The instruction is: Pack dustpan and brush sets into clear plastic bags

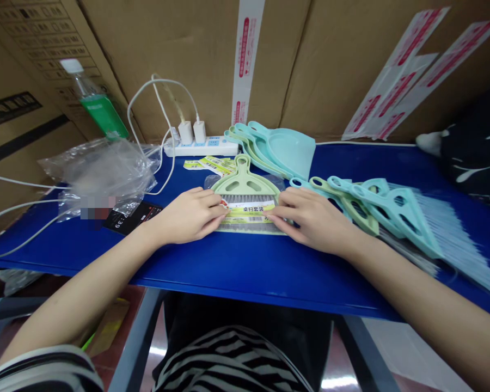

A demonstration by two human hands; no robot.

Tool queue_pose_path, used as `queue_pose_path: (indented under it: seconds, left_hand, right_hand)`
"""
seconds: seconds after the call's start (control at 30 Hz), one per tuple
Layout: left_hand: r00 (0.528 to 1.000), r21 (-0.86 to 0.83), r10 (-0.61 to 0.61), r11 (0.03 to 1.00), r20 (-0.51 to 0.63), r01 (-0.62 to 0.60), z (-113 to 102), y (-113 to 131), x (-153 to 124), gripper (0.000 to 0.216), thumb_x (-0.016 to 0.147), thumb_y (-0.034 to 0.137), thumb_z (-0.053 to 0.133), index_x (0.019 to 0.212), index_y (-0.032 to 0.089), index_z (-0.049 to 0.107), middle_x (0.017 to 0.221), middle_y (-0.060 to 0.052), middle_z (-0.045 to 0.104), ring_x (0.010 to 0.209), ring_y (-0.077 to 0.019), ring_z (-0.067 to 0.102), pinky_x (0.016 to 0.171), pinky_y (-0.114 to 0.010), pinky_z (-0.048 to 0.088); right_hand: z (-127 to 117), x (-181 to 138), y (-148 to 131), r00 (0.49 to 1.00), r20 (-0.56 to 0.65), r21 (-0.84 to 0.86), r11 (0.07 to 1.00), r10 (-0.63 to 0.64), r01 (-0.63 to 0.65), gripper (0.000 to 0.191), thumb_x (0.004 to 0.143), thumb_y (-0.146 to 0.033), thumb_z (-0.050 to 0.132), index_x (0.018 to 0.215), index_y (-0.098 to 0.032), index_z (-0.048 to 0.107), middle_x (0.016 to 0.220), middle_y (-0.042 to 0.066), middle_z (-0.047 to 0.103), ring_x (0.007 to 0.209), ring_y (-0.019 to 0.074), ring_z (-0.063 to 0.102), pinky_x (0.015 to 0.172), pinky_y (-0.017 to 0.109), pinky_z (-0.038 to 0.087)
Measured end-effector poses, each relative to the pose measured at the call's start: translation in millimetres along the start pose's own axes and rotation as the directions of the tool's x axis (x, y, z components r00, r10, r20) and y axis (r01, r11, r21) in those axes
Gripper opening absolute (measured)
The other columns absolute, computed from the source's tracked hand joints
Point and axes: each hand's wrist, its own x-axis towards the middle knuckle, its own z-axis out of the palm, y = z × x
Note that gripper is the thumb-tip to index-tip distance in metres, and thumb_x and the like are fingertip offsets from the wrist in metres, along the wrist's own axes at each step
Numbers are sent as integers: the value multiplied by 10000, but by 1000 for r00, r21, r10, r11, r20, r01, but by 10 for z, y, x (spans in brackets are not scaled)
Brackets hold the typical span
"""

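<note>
A green dustpan and brush set (242, 173) lies in front of me, its handle pointing away, with clear plastic film showing at its sides. Across the grey bristles is a yellow and white label card (251, 209) with printed characters and a barcode. My left hand (194, 214) has its fingers closed at the card's left end. At the right end, my right hand (306, 218) pinches the card's edge between thumb and fingers. Both palms face down, low over the blue table (245, 267). The fingertips partly cover the set's two sides.
Stacked dustpans (292, 149) lie behind, and several loose brushes (408, 209) are fanned out at the right. More label cards (210, 165) lie near a power strip (212, 146) with white cables. Clear plastic bags (102, 169), a phone (133, 218) and a bottle (100, 109) occupy the left.
</note>
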Motion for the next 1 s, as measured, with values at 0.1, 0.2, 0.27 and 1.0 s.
queue_pose_path:
  seconds: [0.1, 0.2, 0.27, 1.0]
  left_hand:
    - [1000, 0, 7, 1000, -6, -7, 3, -1, -5, 378, 989, 247, 324, 970, 155, 690, 807, -58, 654, 737, -172, 576, 687, -306, 419]
    - [1000, 1, 10, 1000, -11, -10, 5, -2, -5, 379, 989, 243, 323, 973, 152, 690, 803, -58, 654, 731, -173, 576, 681, -305, 415]
    - [1000, -3, 13, 1000, -16, -13, 8, -4, -3, 382, 991, 242, 318, 975, 152, 689, 806, -59, 656, 731, -174, 578, 681, -304, 417]
    - [1000, -8, 15, 1000, -22, -15, 23, -13, -7, 401, 997, 242, 297, 979, 150, 687, 795, -57, 654, 735, -168, 563, 686, -303, 413]
  right_hand:
    - [-1, -1, -1, 1000, -21, -5, 1000, -11, 11, 362, 978, -247, 403, 735, -177, 663, 676, 50, 582, 659, 169, 517, 603, 299, 402]
    - [0, -2, -4, 999, -32, -3, 1000, -15, 15, 357, 977, -241, 408, 730, -174, 658, 672, 48, 578, 656, 168, 515, 601, 296, 403]
    - [1, 0, -7, 1000, -26, 2, 1000, -11, 11, 355, 977, -244, 407, 733, -178, 656, 675, 47, 580, 658, 168, 514, 606, 296, 405]
    - [0, -3, 6, 998, -56, 6, 1000, -25, 26, 355, 977, -232, 406, 748, -168, 670, 668, 46, 580, 640, 163, 519, 599, 285, 413]
